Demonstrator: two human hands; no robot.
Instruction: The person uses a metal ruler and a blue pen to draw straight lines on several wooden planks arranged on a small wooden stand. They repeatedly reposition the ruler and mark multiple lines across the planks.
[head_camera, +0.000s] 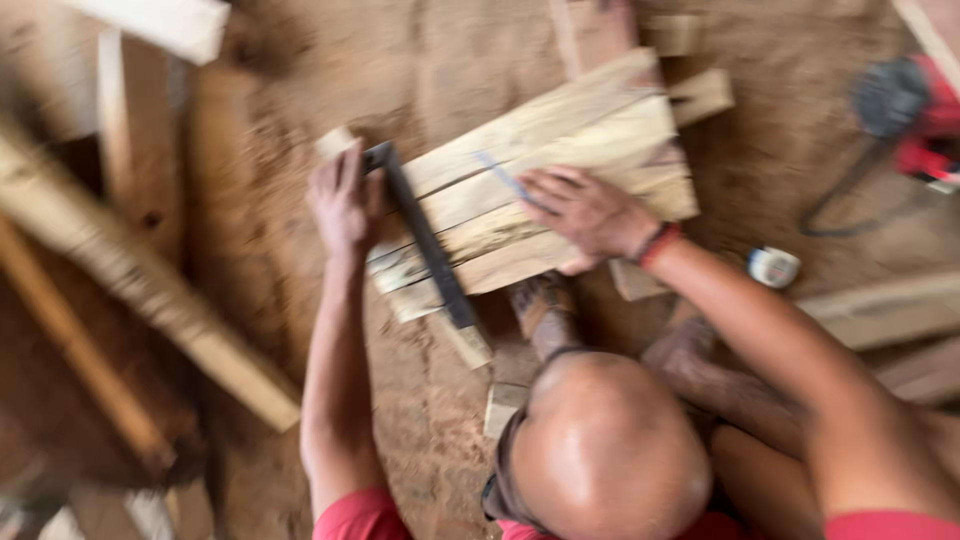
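Note:
A stack of pale wooden planks (600, 120) lies slanted on the sawdust-covered ground. Across its left end rests a dark metal square (428, 245). My left hand (345, 200) grips the upper end of the square and presses it against the edge of the planks. My right hand (585, 212) rests on top of the planks, with a red band at its wrist. Its fingers hold a thin blue pencil (500, 176) whose tip touches the wood just right of the square. The whole picture is blurred by motion.
A head (605, 450) and a bare foot (545, 312) show below the planks. At the top right lies a red power tool (925, 110) with a black cable (850, 205). A small tape measure (773, 266) lies nearby. Long beams (150, 300) lie at the left, and offcuts (502, 405) sit near the foot.

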